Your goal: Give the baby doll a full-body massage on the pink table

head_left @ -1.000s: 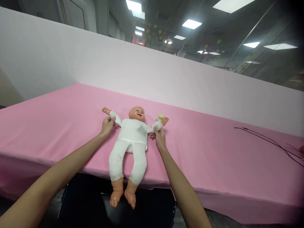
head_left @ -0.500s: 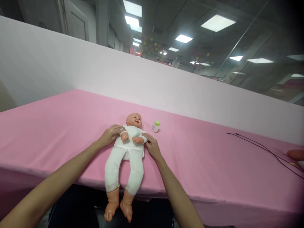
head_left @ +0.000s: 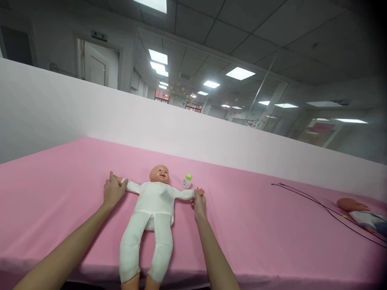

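Observation:
A baby doll [head_left: 155, 201] in a white top and white trousers lies on its back on the pink-covered table [head_left: 248, 225], its head away from me. Both its arms are stretched out sideways. My left hand [head_left: 114, 191] is closed round the doll's hand and wrist on the left side. On the other side, my right hand [head_left: 199, 205] grips the doll's wrist, and the doll's small fingers stick out above my grip. Just beyond that arm, near the doll's head, stands a small bottle [head_left: 187, 182] with a green cap.
At the right edge lies a second doll [head_left: 353, 205], partly cut off by the frame. Thin black cables [head_left: 314, 201] run across the cloth beside it. A white partition [head_left: 181, 133] borders the table's far side, with a glazed room beyond.
The doll's arms have gone from bent over its chest to spread out sideways. My hands have moved apart from beside its body to its wrists. The view has tilted up.

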`<control>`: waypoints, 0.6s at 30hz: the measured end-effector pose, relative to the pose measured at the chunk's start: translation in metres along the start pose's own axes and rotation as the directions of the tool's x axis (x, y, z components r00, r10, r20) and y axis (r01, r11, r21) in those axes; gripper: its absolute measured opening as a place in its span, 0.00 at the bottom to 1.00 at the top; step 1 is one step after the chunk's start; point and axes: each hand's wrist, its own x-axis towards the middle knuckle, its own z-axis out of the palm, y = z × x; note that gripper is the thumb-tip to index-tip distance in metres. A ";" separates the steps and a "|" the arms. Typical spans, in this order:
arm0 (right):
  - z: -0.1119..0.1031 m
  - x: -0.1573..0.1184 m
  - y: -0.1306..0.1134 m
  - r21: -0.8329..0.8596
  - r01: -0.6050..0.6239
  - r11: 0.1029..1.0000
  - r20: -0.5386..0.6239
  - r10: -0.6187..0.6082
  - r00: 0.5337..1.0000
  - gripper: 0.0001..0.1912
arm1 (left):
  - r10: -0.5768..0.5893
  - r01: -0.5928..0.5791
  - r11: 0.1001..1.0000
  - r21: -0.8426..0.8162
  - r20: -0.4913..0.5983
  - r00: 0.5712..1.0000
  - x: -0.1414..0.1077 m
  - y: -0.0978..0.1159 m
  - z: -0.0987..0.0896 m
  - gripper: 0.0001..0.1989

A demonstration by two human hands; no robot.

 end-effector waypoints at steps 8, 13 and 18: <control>-0.029 0.007 -0.005 -0.705 0.142 0.694 -0.010 -0.210 0.978 0.20 | -0.016 0.019 0.929 0.371 -0.013 1.000 -0.007 -0.005 -0.008 0.32; -0.030 0.003 -0.010 -0.831 0.196 0.520 0.009 -0.340 0.940 0.25 | 0.387 -0.384 0.922 0.052 -0.083 0.918 -0.022 0.049 -0.019 0.27; -0.011 0.018 -0.029 -0.698 0.473 0.537 0.217 -0.471 0.855 0.24 | 0.541 -0.230 0.668 -0.707 0.249 0.803 -0.053 0.164 0.017 0.18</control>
